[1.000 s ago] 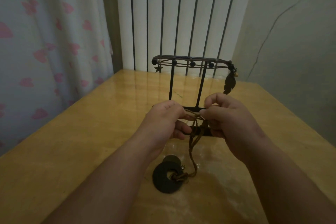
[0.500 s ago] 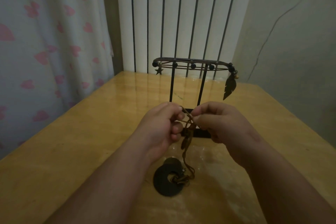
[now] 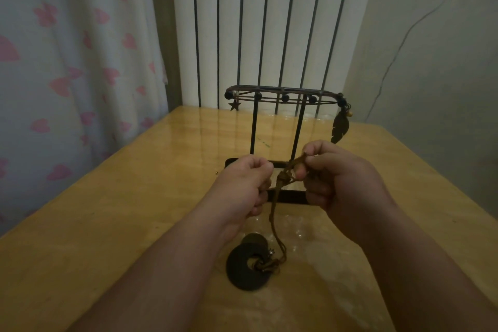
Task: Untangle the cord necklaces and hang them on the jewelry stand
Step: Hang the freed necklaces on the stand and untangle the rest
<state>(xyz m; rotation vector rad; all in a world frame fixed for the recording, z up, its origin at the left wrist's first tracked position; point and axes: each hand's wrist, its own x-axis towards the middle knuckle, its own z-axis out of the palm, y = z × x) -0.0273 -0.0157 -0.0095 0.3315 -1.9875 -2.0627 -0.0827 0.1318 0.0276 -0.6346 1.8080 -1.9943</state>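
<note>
A black metal jewelry stand rises at the middle of the wooden table. A cord necklace lies along its top bar, with a star charm at the left end and a feather pendant hanging at the right end. In front of the stand, my left hand and my right hand both pinch a tangled brown cord. The cord drops down to a dark ring pendant that lies on the table between my forearms. A smaller round pendant lies just behind the ring.
A curtain with pink hearts hangs along the table's left side. White vertical blinds hang behind the far edge, and a grey wall stands on the right. The stand's flat base sits just under my hands.
My hands have drawn slightly apart on the cord. The right hand has lifted a strand up and to the right, so the knot between the hands now shows.
</note>
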